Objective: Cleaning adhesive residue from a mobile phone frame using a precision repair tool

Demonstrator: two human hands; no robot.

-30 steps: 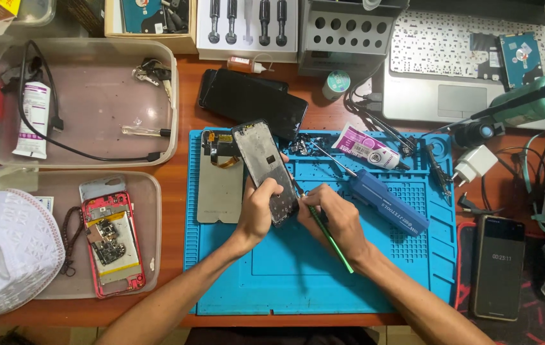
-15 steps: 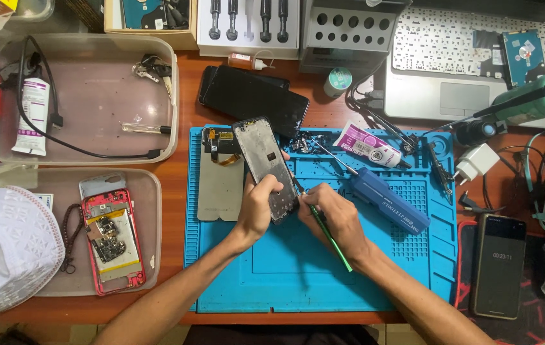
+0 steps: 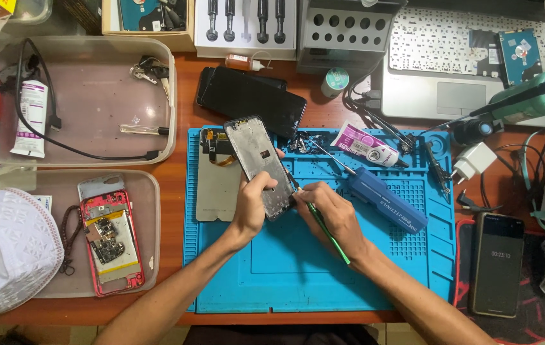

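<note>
My left hand (image 3: 253, 204) grips the lower end of an opened phone frame (image 3: 257, 156), held tilted above the blue work mat (image 3: 298, 268). In my right hand (image 3: 330, 214) is a thin green-handled tool (image 3: 328, 235), its tip touching the frame's lower right edge. A detached phone panel with an orange flex cable (image 3: 216, 176) lies on the mat just left of the frame. A blue case (image 3: 386, 199) rests right of my right hand.
A red opened phone (image 3: 111, 235) lies in a clear tray at the left. Another tray (image 3: 80, 96) holds a tube, cable and keys. Two black phones (image 3: 250, 99), a laptop (image 3: 458, 64), a glue tube (image 3: 368, 144), a charger (image 3: 474, 161) and a dark phone (image 3: 496, 263) surround the mat.
</note>
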